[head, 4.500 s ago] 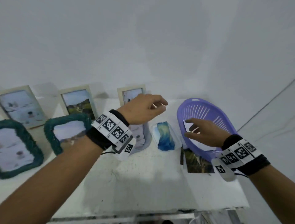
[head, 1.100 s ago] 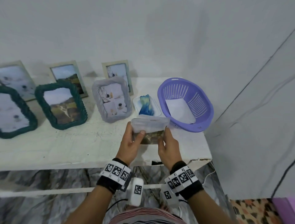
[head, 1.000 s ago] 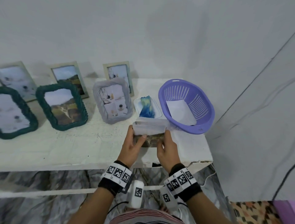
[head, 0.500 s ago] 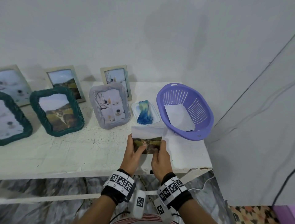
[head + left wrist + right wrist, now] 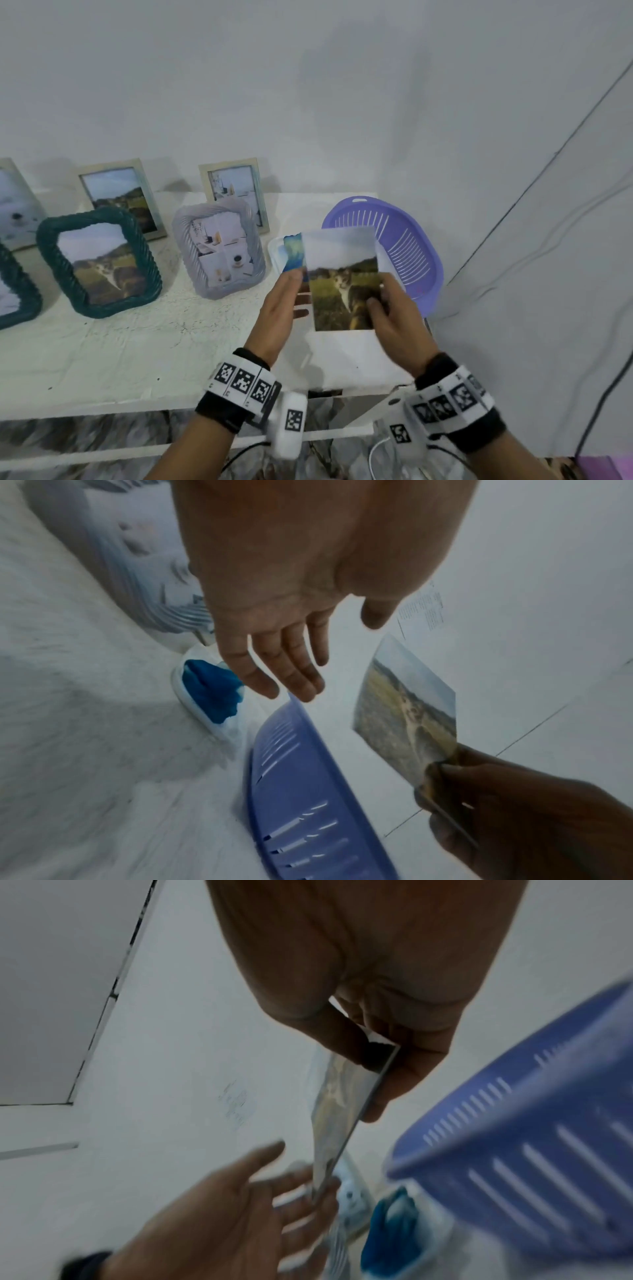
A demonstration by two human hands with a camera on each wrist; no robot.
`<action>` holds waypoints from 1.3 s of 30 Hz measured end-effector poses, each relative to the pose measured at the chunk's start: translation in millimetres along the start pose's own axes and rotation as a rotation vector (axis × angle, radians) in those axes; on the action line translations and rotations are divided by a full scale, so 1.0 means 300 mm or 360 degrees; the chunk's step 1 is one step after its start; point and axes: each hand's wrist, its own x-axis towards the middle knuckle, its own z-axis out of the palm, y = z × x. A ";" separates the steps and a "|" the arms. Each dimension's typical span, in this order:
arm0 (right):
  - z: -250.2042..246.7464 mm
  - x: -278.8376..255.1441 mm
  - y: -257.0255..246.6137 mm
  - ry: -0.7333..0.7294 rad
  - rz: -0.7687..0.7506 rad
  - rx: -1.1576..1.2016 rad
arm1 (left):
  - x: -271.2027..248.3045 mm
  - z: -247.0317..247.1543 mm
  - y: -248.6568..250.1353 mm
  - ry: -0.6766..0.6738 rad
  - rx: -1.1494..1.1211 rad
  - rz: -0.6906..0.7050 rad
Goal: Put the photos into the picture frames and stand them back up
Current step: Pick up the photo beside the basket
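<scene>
My right hand point(image 5: 375, 303) pinches the lower right corner of a photo point(image 5: 342, 274) of a cat in a field and holds it upright above the table's front right. In the right wrist view the thumb and fingers point(image 5: 394, 1069) clamp that photo point(image 5: 342, 1110) edge-on. My left hand point(image 5: 289, 294) is open, fingers straight, just left of the photo and apart from it; the left wrist view shows its bare fingers point(image 5: 284, 669) and the photo point(image 5: 407, 712). A small white frame point(image 5: 278, 251) with a blue picture lies flat behind, partly hidden by the photo.
A purple basket point(image 5: 407, 246) sits at the table's right end. A grey twisted frame point(image 5: 219, 250), a teal frame point(image 5: 99, 263) and two beige frames point(image 5: 120, 195) point(image 5: 236, 192) stand with photos; more frames show at the left edge. The white table point(image 5: 137, 349) ends near my wrists.
Both hands held the photo low at the table's front edge. Now the left hand has let go and spread open, and the right hand has raised the photo upright.
</scene>
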 end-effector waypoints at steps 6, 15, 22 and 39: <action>-0.239 0.229 0.038 0.0012 0.0281 -0.0343 | 0.151 0.075 -0.040 0.0058 0.0306 -0.0164; -0.263 0.467 0.095 -0.0580 0.0670 -0.0828 | 0.216 0.157 -0.054 0.0045 0.0226 -0.0296; -0.223 0.507 0.161 -0.0817 0.0789 -0.1145 | 0.217 0.148 -0.047 0.0002 0.0193 -0.0269; -0.318 0.359 0.123 -0.0134 0.0275 -0.1193 | 0.268 0.099 -0.067 0.0041 0.0099 -0.0254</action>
